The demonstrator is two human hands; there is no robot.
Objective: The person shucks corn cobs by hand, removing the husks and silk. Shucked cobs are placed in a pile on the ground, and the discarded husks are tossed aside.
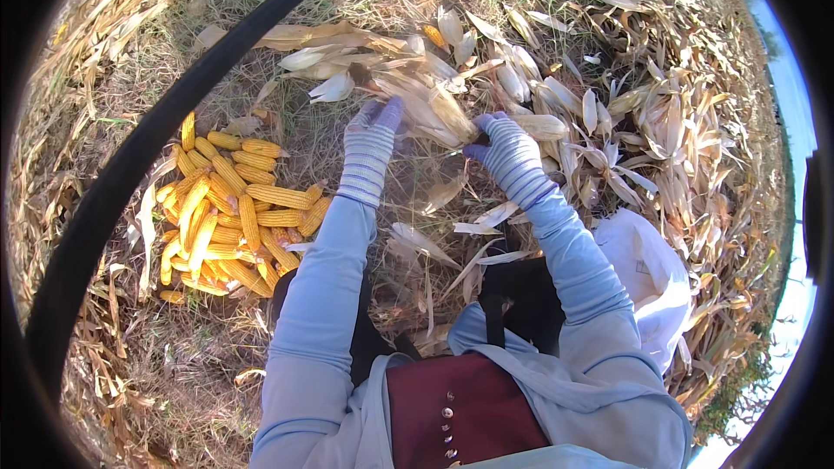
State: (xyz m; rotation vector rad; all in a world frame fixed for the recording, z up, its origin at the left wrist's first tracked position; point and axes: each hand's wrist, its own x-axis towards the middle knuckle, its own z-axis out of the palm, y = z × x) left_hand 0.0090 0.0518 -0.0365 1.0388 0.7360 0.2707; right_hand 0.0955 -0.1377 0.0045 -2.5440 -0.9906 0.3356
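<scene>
Both hands wear striped knit gloves. My right hand (505, 143) grips the lower end of a corn ear in dry husk (449, 114), which slants up and left among other husked ears. My left hand (374, 124) is raised just left of that ear, fingers upward; whether it holds a husk leaf cannot be told. Right beside my right hand lies another ear in pale husk (541, 127). A heap of bare yellow corn cobs (225, 208) lies to the left of my left forearm. One partly bare cob (434, 36) shows beyond the hands.
Unopened ears and loose husks (554, 94) spread to the right and ahead. A white sack (645, 273) stands beside my right arm. Dry corn stalks and leaves (704, 208) border the ground at both sides. A dark strap or bar crosses the view at left.
</scene>
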